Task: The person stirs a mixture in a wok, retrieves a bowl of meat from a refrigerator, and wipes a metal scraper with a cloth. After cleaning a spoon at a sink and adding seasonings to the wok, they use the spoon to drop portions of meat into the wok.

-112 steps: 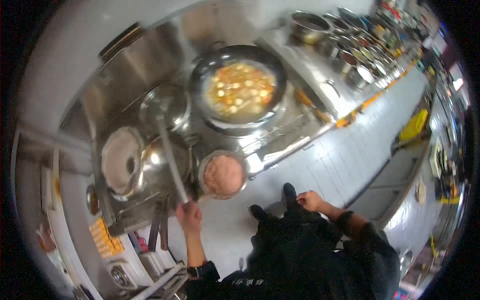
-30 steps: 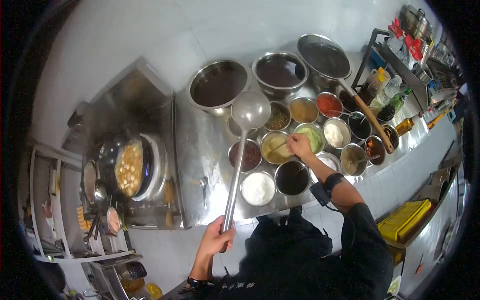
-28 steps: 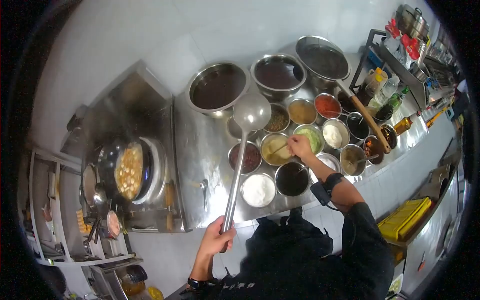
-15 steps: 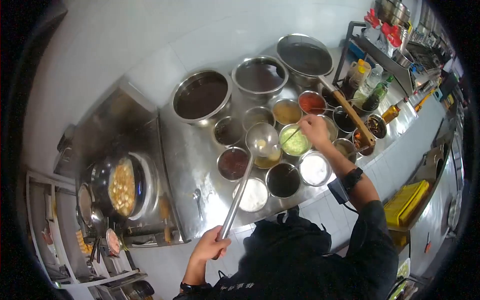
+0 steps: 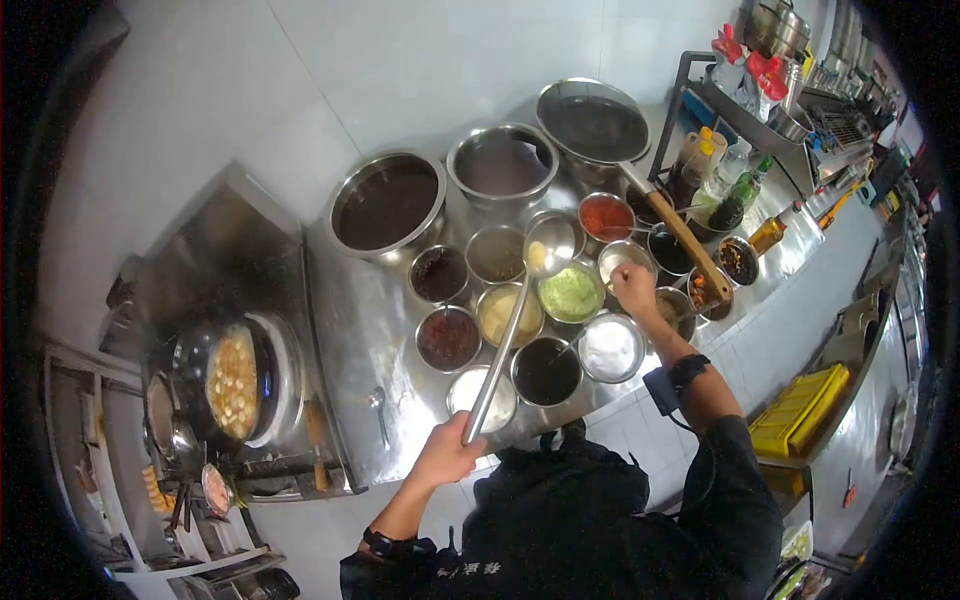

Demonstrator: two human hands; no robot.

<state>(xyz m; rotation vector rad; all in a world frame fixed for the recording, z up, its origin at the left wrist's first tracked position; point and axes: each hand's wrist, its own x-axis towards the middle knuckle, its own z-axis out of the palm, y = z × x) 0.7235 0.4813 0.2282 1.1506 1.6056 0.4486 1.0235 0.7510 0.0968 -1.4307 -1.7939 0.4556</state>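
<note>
Left hand [image 5: 450, 455] gripping one long-handled steel ladle [image 5: 504, 350], its cup left of the right hand [image 5: 632, 286]; the latter's fingers curled at one round steel bowl of white contents [image 5: 606, 255], any held utensil indiscernible; three large steel vessels [image 5: 505, 200] beyond both on the steel worktop [image 5: 350, 340].
</note>
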